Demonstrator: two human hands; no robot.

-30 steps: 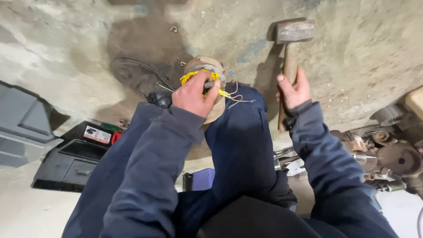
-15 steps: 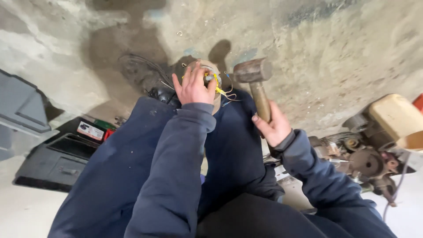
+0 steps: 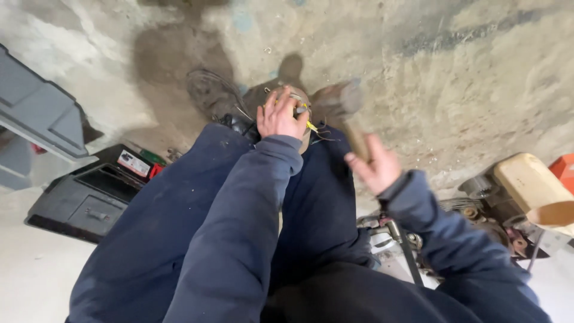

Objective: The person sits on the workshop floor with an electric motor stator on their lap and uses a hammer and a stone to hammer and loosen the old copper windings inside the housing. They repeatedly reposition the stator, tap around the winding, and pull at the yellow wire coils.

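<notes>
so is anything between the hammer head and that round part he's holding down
Nothing visible stands between them. The hammer, gripped by the right hand, has its blurred head right beside the round metal part. The left hand covers the part's left side, with yellow wires trailing by its fingers, close to the head.

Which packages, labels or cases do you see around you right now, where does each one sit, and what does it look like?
Small flat rectangular pack with a white, red and black label: on the floor at left, at the far edge of the black case.
Open black plastic tool case: on the floor at left, beside the person's leg; shallow, rectangular.
Grey plastic case lid: far left, tilted, angular.
No signs or screens in view.
</notes>
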